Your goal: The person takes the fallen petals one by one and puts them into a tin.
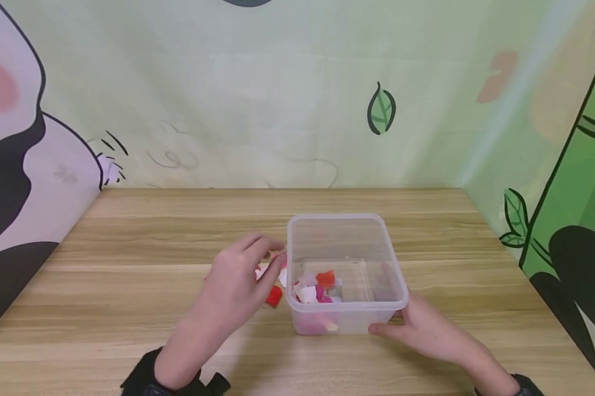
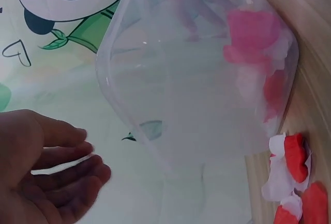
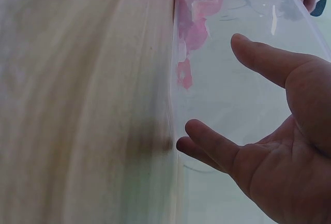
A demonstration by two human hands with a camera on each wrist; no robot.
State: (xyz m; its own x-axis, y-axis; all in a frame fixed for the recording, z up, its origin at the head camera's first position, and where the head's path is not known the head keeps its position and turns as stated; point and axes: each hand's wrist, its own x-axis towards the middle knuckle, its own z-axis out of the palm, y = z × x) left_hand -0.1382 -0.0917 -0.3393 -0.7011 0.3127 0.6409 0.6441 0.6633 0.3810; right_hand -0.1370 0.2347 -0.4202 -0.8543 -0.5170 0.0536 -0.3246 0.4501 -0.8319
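Observation:
A clear plastic box [image 1: 347,319] stands lidless on the wooden table. Red, pink and white petal-like pieces [image 1: 308,294] lie in its left part. At the box's front right corner, my right hand [image 1: 426,328] holds it, thumb on the front wall and the other fingers round the side; the right wrist view shows the thumb and two fingertips by the wall. My left hand [image 1: 240,275] hovers beside the box's left wall with loosely bent fingers. The left wrist view shows nothing between those fingers [image 2: 77,175]. More red and white petal-like pieces [image 1: 274,297] lie left of the box, partly hidden by that hand.
The wooden table [image 1: 143,236] reaches back to a printed cloth wall [image 1: 252,110] with panda, leaf and bamboo drawings. Another printed panel [image 1: 569,165] borders the table on the right. A dark band [image 1: 151,379] is on the left wrist.

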